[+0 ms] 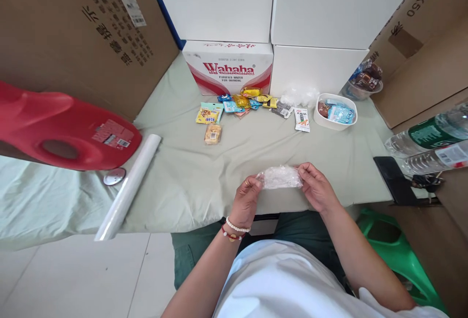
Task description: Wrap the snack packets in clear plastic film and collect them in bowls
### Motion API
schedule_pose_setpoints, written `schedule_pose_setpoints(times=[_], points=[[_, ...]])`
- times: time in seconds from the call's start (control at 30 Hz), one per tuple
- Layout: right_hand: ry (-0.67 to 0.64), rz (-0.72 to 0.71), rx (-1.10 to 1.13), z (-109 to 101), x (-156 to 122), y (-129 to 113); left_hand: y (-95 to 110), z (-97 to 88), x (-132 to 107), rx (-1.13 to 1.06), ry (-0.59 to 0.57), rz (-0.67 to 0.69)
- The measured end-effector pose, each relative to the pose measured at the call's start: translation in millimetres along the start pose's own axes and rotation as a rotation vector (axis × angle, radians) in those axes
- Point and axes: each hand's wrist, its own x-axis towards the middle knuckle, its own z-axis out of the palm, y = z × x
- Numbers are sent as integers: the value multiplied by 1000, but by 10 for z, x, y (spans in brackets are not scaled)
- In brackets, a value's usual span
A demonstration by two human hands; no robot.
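Between my two hands, near the table's front edge, stretches a crumpled clear plastic wrap (281,177). My left hand (247,196) pinches its left end, and bracelets circle that wrist. At the other end, my right hand (317,186) has thumb and fingers closed on the plastic. Beyond them lie a packaged biscuit (212,134), a yellow snack packet (209,113) and a small white packet (302,120). A white bowl (335,127) holds blue packets and a brown one. More clear plastic (300,95) lies bunched behind the white packet.
A roll of clear film (127,186) and a big red jug (73,128) are on the left. White boxes and a Wahaha carton (230,69) stand at the back. Water bottles (431,135), a black phone (393,179) and a green stool (395,254) are right.
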Motion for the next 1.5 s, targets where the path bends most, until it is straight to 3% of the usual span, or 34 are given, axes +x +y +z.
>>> schedule_pose_setpoints(times=[0.1,0.27,0.37,0.47,0.57,0.7,0.83,1.0,1.1,1.2,1.4,1.5], points=[[-156,207,181,92,-4,-4,15,-3,25,5,36,50],[-316,448,220,141,3,65,6,-39,29,115,36,108],[-409,493,224,161,3,119,17,-54,1,86,2,25],[-408,470,215,213,-7,158,48,-55,-21,55,-28,-36],[-369,497,215,277,-22,201,92,-40,-30,50,7,-12],[-457,599,195,325,-42,277,130,-37,-11,100,69,37],[-335,467,136,333,-2,320,150,-94,45,75,145,60],[-139,134,-146,341,85,258,209,-101,-13,-168,121,-158],[-97,30,-225,355,83,184,200,-57,-109,-22,94,-114],[-151,74,-194,358,58,128,150,-49,-122,182,97,-58],[-148,215,-85,280,49,127,149,-198,27,282,200,-56],[-114,260,-16,238,56,137,216,-251,-26,524,243,146]])
